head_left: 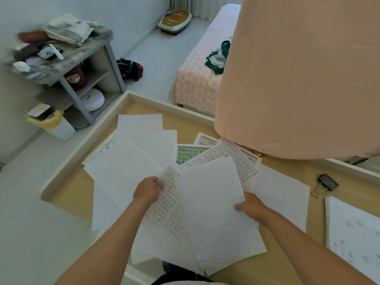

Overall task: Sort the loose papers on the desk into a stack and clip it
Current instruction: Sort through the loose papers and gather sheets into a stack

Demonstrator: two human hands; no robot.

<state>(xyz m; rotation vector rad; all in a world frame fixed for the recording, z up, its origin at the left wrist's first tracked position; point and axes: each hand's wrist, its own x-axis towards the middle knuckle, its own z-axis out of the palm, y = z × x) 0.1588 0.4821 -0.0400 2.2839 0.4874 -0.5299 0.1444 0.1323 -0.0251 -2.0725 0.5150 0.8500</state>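
Note:
Loose papers lie fanned across the wooden desk, some blank, some with green or grid print. My left hand pinches the upper edge of a handwritten sheet, which is lifted and curling. My right hand grips the right edge of a blank white sheet lying over the pile. A black binder clip rests on the desk to the right, apart from both hands.
A peach cloth-covered shape looms over the desk's far right. More printed sheets lie at the right edge. Beyond the raised desk rim are a cluttered grey shelf, a bin and a bed.

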